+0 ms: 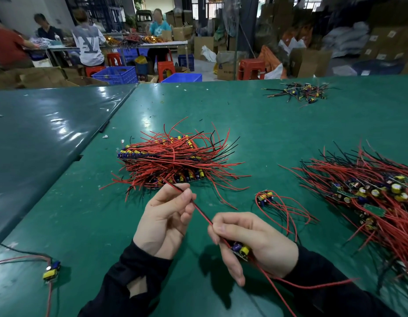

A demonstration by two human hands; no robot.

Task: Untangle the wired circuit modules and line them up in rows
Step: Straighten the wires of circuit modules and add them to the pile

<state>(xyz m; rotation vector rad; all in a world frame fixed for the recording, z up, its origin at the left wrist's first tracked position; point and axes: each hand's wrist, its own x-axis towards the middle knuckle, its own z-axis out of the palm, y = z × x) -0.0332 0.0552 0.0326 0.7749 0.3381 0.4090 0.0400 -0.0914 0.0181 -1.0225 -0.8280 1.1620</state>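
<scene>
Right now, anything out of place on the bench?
One module lies alone near the left table edge, far from the stacked rows. A small tangle sits off at the far side. The left sleeve has a hole in it.

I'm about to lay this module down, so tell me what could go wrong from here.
1. The left hand pinches the wire pair stretched from the module that the right hand grips; a hard tug might strain the wire joints.
2. The stretched wires point at the stacked pile, whose loose red wires could snag them.
3. The small bundle lies close beside the right hand and might get dragged along.
</scene>
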